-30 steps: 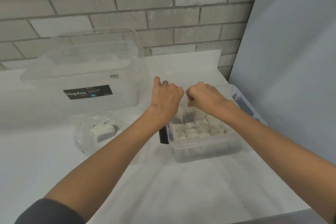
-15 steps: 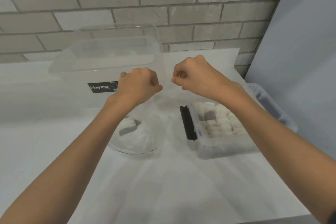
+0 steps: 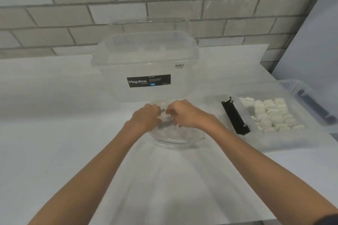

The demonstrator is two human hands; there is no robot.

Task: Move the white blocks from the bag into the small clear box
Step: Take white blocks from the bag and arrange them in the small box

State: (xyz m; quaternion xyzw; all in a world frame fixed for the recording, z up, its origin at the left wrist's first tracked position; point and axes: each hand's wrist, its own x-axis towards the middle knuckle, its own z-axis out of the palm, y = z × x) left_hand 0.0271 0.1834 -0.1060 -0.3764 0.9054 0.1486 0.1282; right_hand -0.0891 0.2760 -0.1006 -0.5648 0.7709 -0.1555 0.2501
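Observation:
The clear plastic bag [image 3: 175, 136] lies on the white table just in front of the big box. My left hand [image 3: 146, 118] and my right hand [image 3: 186, 114] meet over its top, fingers curled, each pinching the bag's edge. A white block [image 3: 165, 118] shows between the two hands; the bag's other contents are hidden. To the right stands the small clear box [image 3: 270, 139] with a black latch [image 3: 236, 118], holding several white blocks [image 3: 272, 115].
A large clear Megabox container [image 3: 146, 67] with its lid on stands right behind the bag. A brick wall [image 3: 128, 5] runs along the back and a grey panel [image 3: 311, 42] closes off the right. The table's front edge [image 3: 237, 222] is near.
Both hands left the small clear box and came down left onto the bag, gripping its top. The view swung left, so the small box now sits far right.

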